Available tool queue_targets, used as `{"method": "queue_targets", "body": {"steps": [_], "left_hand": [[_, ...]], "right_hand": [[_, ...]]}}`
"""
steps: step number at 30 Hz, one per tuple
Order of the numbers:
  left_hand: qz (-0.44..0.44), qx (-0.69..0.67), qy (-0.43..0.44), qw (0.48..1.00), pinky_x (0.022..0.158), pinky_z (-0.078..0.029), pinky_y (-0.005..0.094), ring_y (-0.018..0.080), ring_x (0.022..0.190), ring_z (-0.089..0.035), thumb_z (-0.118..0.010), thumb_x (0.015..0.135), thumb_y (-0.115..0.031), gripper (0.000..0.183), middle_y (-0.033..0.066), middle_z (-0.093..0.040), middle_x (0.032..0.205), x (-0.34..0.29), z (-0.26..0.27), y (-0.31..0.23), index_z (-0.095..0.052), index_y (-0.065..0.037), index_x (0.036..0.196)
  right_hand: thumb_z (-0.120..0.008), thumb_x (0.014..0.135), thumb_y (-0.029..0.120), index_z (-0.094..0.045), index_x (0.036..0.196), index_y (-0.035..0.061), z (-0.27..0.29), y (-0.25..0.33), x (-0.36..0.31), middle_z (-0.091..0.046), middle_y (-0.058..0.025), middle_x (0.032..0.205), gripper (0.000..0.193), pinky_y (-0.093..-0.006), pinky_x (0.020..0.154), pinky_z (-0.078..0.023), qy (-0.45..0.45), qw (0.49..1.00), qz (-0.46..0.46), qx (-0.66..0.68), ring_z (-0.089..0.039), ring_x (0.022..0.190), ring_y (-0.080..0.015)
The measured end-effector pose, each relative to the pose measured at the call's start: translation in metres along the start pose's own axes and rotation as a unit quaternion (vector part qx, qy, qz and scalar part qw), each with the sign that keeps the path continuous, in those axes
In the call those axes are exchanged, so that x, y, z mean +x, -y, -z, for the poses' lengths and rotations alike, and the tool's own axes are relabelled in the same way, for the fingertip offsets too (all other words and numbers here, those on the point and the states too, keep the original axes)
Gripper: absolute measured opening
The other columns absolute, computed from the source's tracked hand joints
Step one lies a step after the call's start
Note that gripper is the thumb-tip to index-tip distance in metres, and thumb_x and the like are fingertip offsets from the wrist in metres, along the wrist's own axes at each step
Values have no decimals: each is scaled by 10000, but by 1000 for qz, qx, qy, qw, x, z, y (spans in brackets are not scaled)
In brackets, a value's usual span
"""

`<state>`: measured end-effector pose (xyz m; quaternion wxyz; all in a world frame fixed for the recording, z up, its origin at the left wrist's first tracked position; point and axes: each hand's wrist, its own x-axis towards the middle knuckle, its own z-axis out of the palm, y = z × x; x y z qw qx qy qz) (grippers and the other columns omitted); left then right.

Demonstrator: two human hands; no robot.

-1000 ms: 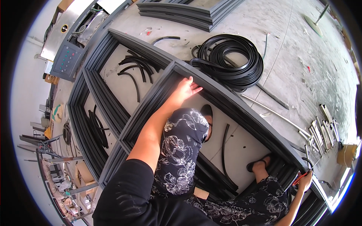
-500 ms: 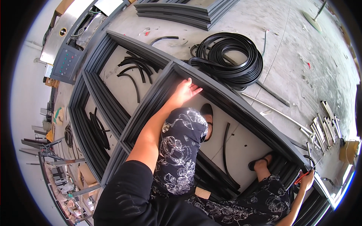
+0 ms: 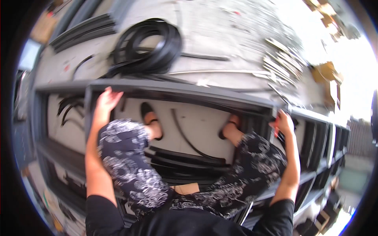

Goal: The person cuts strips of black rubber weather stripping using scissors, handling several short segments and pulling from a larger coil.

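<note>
I sit amid stacked dark grey window or door frames point(image 3: 181, 87), my legs inside one opening. My left hand point(image 3: 108, 99) is at the inner side of the far bar, close to the corner on the left. Its fingers stretch out, slightly blurred, with nothing seen in them; whether they touch the bar I cannot tell. At the corner on the right, my right hand point(image 3: 284, 122) is closed around a red-handled hand tool point(image 3: 276, 128). The tool's working end is blurred and mostly hidden, so its exact kind does not show.
A coil of black rubber strip point(image 3: 151, 43) lies on the floor beyond the frame. Pale metal profile pieces point(image 3: 277, 65) and a cardboard box point(image 3: 328, 76) are at the far right. Black strip lengths point(image 3: 185, 159) lie between my legs. More grey profiles point(image 3: 84, 31) stand at far left.
My view has swung to the right, bringing the right hand and its tool further into the picture. The left hand remains near the same frame corner, the right hand near the other.
</note>
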<state>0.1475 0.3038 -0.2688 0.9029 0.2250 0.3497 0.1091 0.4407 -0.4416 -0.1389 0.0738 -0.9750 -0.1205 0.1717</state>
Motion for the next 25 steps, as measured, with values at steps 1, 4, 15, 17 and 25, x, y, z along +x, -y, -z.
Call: {"method": "queue_targets", "body": {"steps": [1,4,15,17,25], "left_hand": [[-28,22,-96,995,1024,-396,486,295,1089,-548,-550,915,-239,228,149,-601,1079,6,-17,13,-563,-50,1041],[-15,57,-181,982,985,-455,459,300,1029,-579,-512,939,-239,239,142,-607,1044,14,-50,24,-560,-26,1039],[-46,115,-234,964,922,-515,436,308,991,-602,-484,952,-219,251,170,-610,1027,16,-63,22,-539,10,1037],[-38,123,-213,969,922,-515,434,310,992,-602,-483,953,-218,252,172,-610,1026,13,-65,21,-539,13,1038],[-28,113,-245,962,912,-519,457,313,998,-604,-488,950,-228,251,161,-616,1041,18,-70,16,-547,-12,1063]], "right_hand": [[-859,494,261,-533,863,31,7,-2,-4,-603,-179,783,544,-438,726,-461,17,999,-30,-11,-583,837,-382],[-874,491,263,-542,886,13,17,-22,-9,-614,-172,797,572,-412,721,-462,21,997,-61,41,-599,827,-357],[-861,537,167,-525,871,45,20,-50,-14,-562,-63,708,490,-309,659,-446,46,981,-46,183,-538,666,-203],[-845,569,183,-519,875,48,16,-44,-12,-546,-76,700,468,-319,645,-441,4,987,-29,159,-535,659,-216],[-808,640,216,-531,966,53,4,-46,15,-619,-154,856,458,-400,754,-458,-171,981,2,87,-604,802,-312]]}}
